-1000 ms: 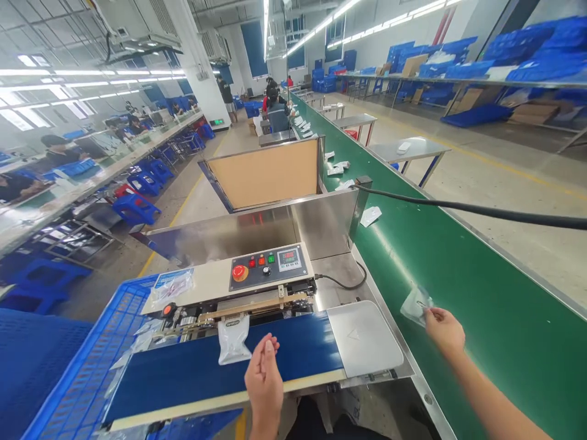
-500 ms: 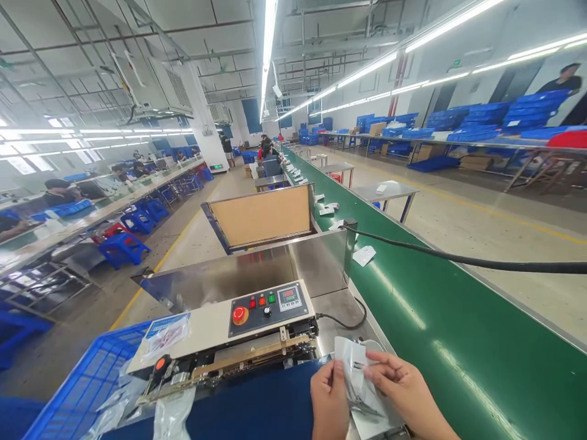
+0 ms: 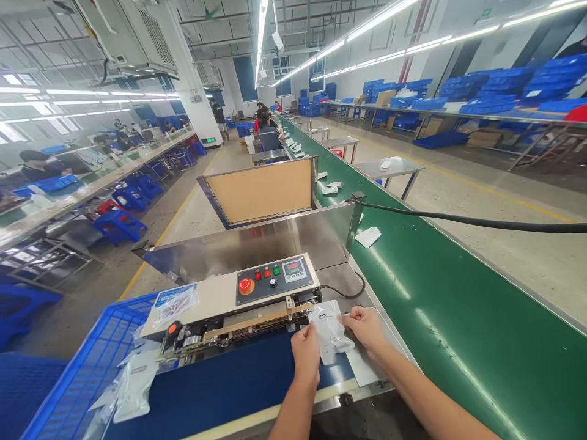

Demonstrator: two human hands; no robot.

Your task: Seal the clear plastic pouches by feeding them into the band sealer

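A white pouch (image 3: 329, 335) is stretched between my two hands at the right end of the sealing machine (image 3: 270, 278). My left hand (image 3: 306, 349) pinches its left edge, and my right hand (image 3: 364, 329) pinches its right edge. The pouch's upper left corner touches the machine's band inlet, above the blue belt (image 3: 229, 385). Another filled pouch (image 3: 136, 385) lies at the belt's left end, by the machine's outlet. On top of the machine rests a small clear bag (image 3: 177, 304).
A blue basket (image 3: 87, 360) stands left of the machine. To the right runs a green conveyor (image 3: 435, 299) carrying several white pouches (image 3: 368, 237). Behind the machine are a metal panel (image 3: 275, 241) and a tan board (image 3: 266, 192). A black cable (image 3: 458, 219) crosses the conveyor.
Both hands have moved left with the pouch, bringing it to the machine's inlet. The pouch at the belt's left end has shifted left. The camera view has tilted down.
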